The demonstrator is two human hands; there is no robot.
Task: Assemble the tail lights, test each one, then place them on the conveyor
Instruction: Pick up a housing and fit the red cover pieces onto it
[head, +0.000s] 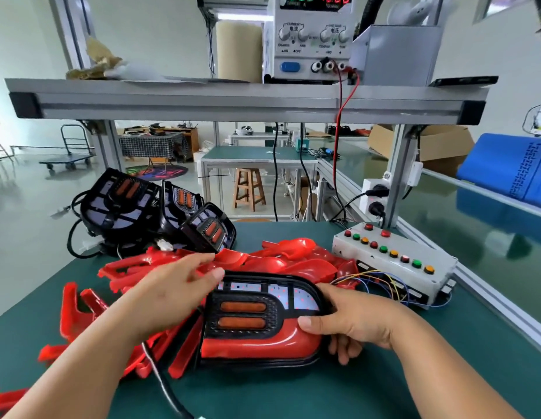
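Note:
A tail light point(257, 322) lies on the green bench in front of me, a black housing with two orange strips, white panels and a red lens fitted along its lower part. My right hand point(351, 322) grips its right end, thumb on the red lens and fingers curled round the edge. My left hand point(175, 285) hovers over its upper left corner with fingers extended, touching a loose red lens piece point(233, 258). A pile of red lens pieces point(293, 258) lies behind and to the left. Its black cable point(166, 385) trails toward me.
Three black housings without lenses point(148, 210) sit at the bench's far left. A white test box with coloured buttons point(390, 258) and loose wires stands at right. The green conveyor point(475, 225) runs along the right. A power supply point(311, 37) sits on the shelf above.

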